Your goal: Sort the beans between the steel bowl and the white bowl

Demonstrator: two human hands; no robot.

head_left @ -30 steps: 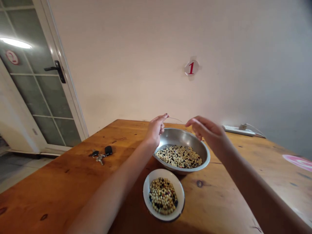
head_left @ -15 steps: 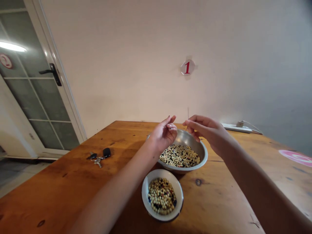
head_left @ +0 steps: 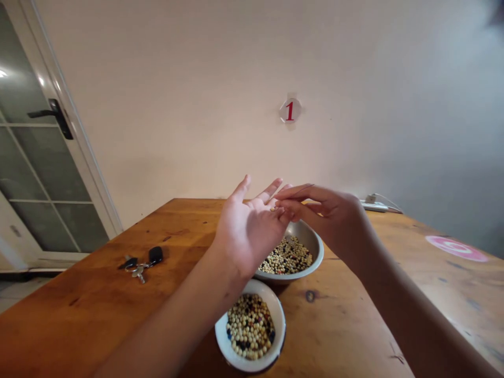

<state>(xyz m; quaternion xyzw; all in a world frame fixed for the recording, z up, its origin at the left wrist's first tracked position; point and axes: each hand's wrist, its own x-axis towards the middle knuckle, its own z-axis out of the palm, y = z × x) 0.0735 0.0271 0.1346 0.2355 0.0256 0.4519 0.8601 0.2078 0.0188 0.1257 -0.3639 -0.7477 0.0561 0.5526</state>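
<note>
Right hand is pinching a thin wire between pressed fingertips beside the left hand, which is facing palm-up, fingers spread, over a steel bowl of beans.

Warm, soft light brightens the plaster wall, dimming toward the right, while wide-angle distortion bends the frame's edges.

Table: keys at left, two bowls right of them
Steel bowl: on the table, beans inside
Small bowl: just before the steel bowl, beans inside
Behind: wall with tag "1"
Left: door beyond the table
Right: power strip on the table's far edge
</note>
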